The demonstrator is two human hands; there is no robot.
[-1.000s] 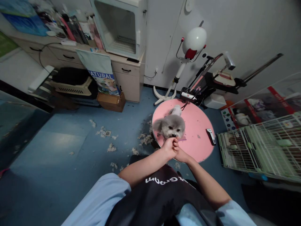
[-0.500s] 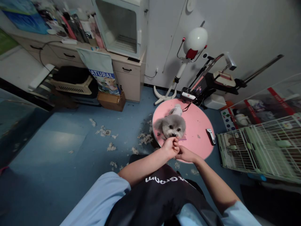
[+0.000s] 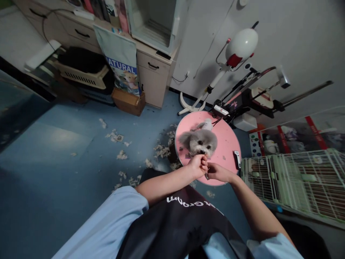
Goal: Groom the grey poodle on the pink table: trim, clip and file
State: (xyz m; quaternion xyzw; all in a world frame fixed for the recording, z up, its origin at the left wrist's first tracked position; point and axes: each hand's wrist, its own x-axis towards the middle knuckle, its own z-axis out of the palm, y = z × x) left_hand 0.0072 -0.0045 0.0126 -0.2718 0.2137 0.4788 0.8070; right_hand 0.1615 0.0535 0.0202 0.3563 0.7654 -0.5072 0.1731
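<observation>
A grey, fluffy dog (image 3: 202, 140) with a paler muzzle lies on a round pink grooming table (image 3: 226, 133), facing me. My left hand (image 3: 198, 166) is closed at the dog's chin, fingers curled against the muzzle. Just right of it and slightly lower, my right hand (image 3: 217, 172) is closed around a small metal tool (image 3: 206, 176). Only a short, dark, shiny end of that tool shows, so its kind is unclear. A white and black hair clipper (image 3: 237, 160) rests near the table's right edge.
Clumps of cut fur (image 3: 162, 151) litter the blue floor. Behind the table stand a white dryer (image 3: 242, 45) on a stand and a black metal frame (image 3: 258, 97). A wire cage (image 3: 293, 180) is at right; cabinets (image 3: 153, 79) and a pet carrier (image 3: 81, 77) are at left.
The view has tilted down and shifted. My right hand has turned slightly and moved a little away from the left, showing more of the metal tool. The left stays at the dog's chin.
</observation>
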